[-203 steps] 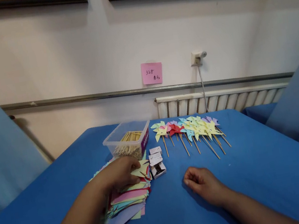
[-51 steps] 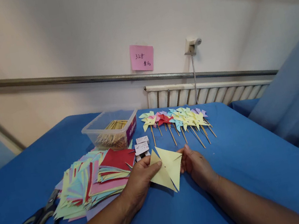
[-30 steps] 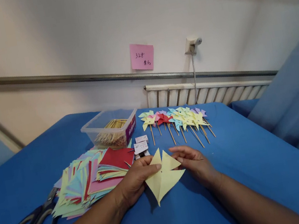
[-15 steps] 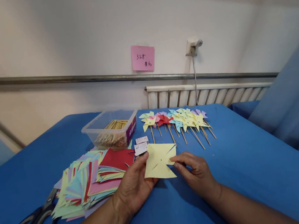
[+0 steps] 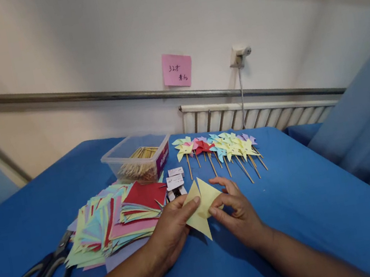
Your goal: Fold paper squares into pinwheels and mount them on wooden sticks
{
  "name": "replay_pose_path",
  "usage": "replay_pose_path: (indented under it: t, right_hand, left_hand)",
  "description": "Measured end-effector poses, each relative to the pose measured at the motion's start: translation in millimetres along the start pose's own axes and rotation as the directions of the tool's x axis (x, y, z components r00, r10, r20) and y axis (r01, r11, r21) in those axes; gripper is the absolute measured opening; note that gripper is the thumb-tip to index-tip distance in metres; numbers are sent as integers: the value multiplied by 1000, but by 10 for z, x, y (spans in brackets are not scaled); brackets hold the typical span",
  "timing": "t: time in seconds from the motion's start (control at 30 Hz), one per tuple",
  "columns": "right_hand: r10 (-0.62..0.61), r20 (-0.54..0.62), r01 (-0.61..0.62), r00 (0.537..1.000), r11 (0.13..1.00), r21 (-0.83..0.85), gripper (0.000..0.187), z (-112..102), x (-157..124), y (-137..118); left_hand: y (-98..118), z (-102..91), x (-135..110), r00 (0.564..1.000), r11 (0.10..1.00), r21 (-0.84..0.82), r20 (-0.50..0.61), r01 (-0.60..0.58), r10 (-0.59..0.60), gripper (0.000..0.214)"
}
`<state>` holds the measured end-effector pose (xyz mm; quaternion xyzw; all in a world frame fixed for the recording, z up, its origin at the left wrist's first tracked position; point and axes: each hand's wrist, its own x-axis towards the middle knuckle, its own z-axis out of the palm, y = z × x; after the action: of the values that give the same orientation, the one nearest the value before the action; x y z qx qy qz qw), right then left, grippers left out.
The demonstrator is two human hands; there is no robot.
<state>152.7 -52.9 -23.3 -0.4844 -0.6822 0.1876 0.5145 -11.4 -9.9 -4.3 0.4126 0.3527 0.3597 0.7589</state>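
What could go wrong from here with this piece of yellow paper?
The yellow paper might crease or tear at its slit, since the left hand and right hand both pinch it. The left hand could knock the small open box close beside it. The left forearm, beside the loose paper pile, might brush sheets out of place.

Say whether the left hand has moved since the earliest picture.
Yes: against the white boxes, the left hand has moved right and nearer the person, now at their near side.
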Motion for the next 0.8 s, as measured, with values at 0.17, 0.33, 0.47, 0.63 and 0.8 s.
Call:
replay_pose_path:
  t: [0.17, 0.33, 0.47, 0.63, 0.8]
  right_hand:
    - [117, 34, -121, 993, 984, 134, 11, 46, 18, 77]
    - [165, 9, -164, 986, 980, 114, 12, 47, 24, 118]
    - [160, 17, -161, 987, 981, 104, 12, 53, 11, 121]
    - [171, 28, -174, 985, 977, 122, 12, 80, -1, 108]
    - [178, 39, -182, 983, 973, 145, 11, 87, -8, 97]
  left_hand:
    - [-30, -5, 7, 1000, 1000, 31, 2, 5, -6, 21]
    - [-53, -9, 1, 1000, 1000, -2, 17, -15, 15, 20]
    - [-78, -9, 5, 1000, 1000, 17, -19, -16, 16, 32]
    - [-81, -5, 26, 999, 998, 57, -47, -10, 13, 40]
    - [-103, -8, 31, 998, 997, 70, -51, -26, 29, 38]
